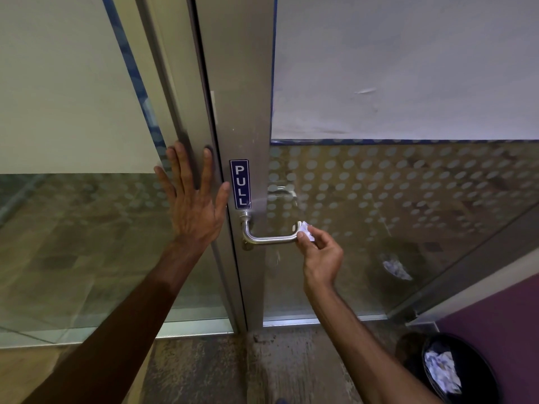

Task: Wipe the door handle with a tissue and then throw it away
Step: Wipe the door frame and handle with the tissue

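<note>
Your right hand [319, 252] pinches the crumpled tissue [306, 229] against the free right end of the door handle [269, 239], whose bar runs leftward toward your flat, spread left hand [192, 199].

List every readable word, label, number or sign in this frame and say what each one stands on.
"PULL": white capital letters stacked top to bottom on a narrow dark blue sign, stuck to the grey metal door frame just above the curved steel door handle.

No other text is visible.
</note>
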The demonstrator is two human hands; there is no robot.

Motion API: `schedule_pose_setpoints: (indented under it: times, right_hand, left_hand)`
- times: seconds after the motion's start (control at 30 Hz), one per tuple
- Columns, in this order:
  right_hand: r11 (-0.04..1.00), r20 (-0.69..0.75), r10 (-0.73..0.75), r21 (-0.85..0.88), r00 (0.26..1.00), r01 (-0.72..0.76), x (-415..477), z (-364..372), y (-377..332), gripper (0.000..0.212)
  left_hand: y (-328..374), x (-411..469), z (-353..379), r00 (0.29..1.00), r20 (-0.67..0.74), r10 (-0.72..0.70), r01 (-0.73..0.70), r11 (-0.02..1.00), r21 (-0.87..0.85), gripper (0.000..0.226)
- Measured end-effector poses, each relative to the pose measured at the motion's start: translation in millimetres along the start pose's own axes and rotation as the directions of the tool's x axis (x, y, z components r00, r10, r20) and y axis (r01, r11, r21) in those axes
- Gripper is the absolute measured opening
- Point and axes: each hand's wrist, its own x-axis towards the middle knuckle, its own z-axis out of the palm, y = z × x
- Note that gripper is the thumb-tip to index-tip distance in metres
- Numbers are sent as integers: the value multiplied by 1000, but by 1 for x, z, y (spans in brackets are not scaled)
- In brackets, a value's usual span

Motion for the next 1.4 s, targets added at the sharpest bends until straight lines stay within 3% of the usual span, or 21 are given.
schedule_pose_setpoints:
  times: [0.17, 0.37, 0.6, 0.77, 0.93, 1.13, 1.2, 1.27, 1.33, 1.4]
  right_hand:
    - [904, 13, 303, 311, 953, -292, -10, 7, -8, 15]
    - [801, 89, 477, 364, 874, -474, -18, 9, -11, 7]
    - [762, 200, 528, 318, 825, -564, -36, 20, 2, 16]
    - [732, 229, 555, 321, 799, -601, -46, 31, 3, 6]
    - [751, 266, 539, 279, 799, -599, -53, 27, 1, 17]
    - [841, 381, 423, 172, 822, -513, -62, 9, -13, 15]
    - [887, 439, 338, 149, 833, -438, -65, 3, -22, 16]
    - [927, 497, 256, 116, 829, -356, -70, -2, -31, 23]
    - [961, 540, 192, 64, 819, -267, -74, -9, -37, 27]
    - [988, 568, 123, 3, 814, -151, -78, -17, -43, 23]
  left_hand:
    - [0, 0, -2, 1000, 23, -5, 5, 1000, -8, 70]
    - [0, -1, -4, 1000, 24, -11, 11, 1000, 8, 70]
    - [-1, -2, -7, 1000, 30, -4, 4, 1000, 3, 69]
    - [-3, -3, -12, 998, 51, 23, -24, 1000, 17, 68]
    - [-6, -6, -20, 996, 69, 56, -55, 998, -15, 70]
    - [14, -33, -49, 987, 160, 9, 34, 963, -267, 72]
    - [27, -51, -64, 971, 239, -24, 123, 905, -408, 72]
    - [42, -69, -81, 900, 424, -97, 334, 779, -531, 71]
    - [55, -81, -99, 751, 648, -131, 598, 551, -582, 66]
    - [63, -88, -110, 613, 783, -107, 777, 263, -572, 52]
